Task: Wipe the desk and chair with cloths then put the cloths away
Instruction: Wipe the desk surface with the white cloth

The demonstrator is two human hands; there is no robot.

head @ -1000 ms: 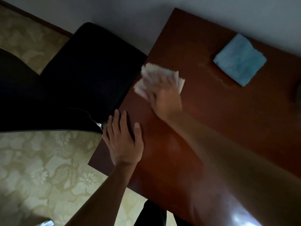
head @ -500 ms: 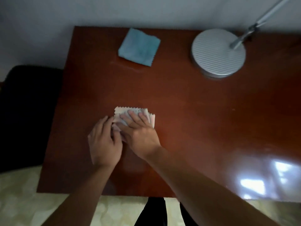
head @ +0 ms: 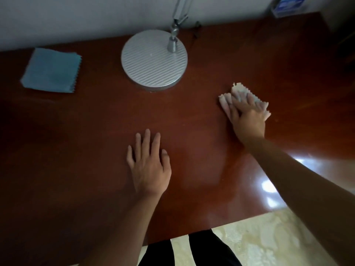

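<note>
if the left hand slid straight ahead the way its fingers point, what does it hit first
Probably the lamp base. The left hand lies flat on the desk with fingers pointing away and slightly right; only bare wood lies between. It may just skim the base's left side; the angle is hard to judge.

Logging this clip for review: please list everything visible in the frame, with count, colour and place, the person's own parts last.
desk: one, reddish-brown, fills the view.
blue cloth: one, folded, far left on desk.
white cloth: one, right side, under the right hand.
lamp base: one, silver, round, far centre.
box: one, blue and white, far right corner.
floor: beige, patterned, near right.
legs: dark trousers, bottom centre.
left hand: flat on desk, centre.
right hand: pressing white cloth.
</note>
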